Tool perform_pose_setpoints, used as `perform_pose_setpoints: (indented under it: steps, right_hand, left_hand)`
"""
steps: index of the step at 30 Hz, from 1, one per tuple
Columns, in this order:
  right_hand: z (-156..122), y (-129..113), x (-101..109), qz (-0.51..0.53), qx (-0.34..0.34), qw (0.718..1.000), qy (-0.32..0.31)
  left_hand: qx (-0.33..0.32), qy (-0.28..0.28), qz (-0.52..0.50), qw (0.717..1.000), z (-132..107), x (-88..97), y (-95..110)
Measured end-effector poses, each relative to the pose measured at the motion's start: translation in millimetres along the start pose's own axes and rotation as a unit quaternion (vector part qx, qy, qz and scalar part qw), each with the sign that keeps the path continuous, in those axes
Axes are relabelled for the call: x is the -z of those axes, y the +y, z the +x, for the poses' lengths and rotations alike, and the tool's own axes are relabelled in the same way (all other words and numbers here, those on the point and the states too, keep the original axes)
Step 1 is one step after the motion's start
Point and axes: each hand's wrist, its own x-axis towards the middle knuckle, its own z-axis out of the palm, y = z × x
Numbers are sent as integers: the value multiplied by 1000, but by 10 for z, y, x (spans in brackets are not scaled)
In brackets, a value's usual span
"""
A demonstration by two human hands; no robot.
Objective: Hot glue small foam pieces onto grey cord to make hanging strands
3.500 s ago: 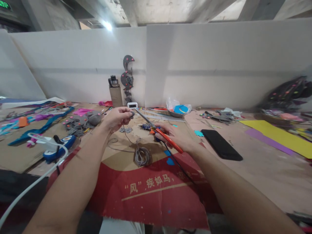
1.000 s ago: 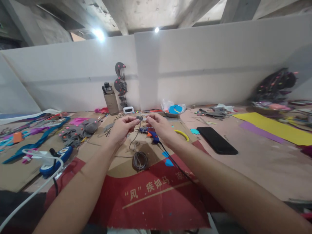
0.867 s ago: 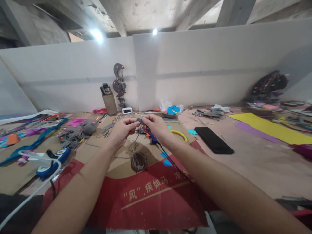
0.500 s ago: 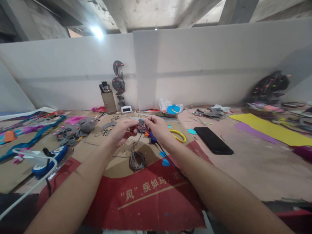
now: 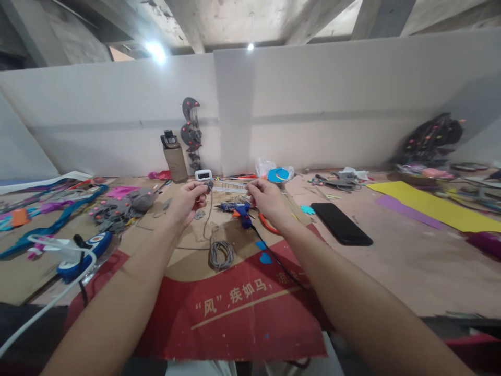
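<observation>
My left hand pinches a small grey felt piece between thumb and fingertips. From this piece a thin grey cord runs down towards a coil of cord lying on the cardboard. To the right, my right hand is raised with thumb and fingers pressed together; what they hold, if anything, is too small to make out. Between and below the hands lies a blue glue gun, its black cable trailing towards me. A red-orange ring-shaped handle shows partly under my right wrist.
Blue paper cut-outs lie beside the glue gun cable. A black phone rests at the right. Pinned grey felt pieces and a blue power strip are at the left. A bottle stands at the back.
My hands have moved apart from where they met at the grey piece. The left has kept the piece; the right has drawn away to the right. The glue gun is less covered.
</observation>
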Motion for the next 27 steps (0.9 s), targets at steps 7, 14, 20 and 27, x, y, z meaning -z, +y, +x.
perform_pose_setpoints:
  steps: [7, 14, 20, 27]
  right_hand:
    - [159, 53, 299, -169, 17, 983, 67]
    - [49, 215, 431, -601, -47, 785, -142]
    - [-158, 180, 361, -621, -59, 764, -163]
    - [-118, 301, 424, -522, 18, 851, -56]
  left_hand:
    - [-33, 18, -21, 999, 97, 126, -22]
    - [-1, 20, 1, 1000, 121, 163, -45]
    - [5, 25, -2, 1000, 136, 178, -78]
    - [27, 23, -17, 999, 77, 164, -3]
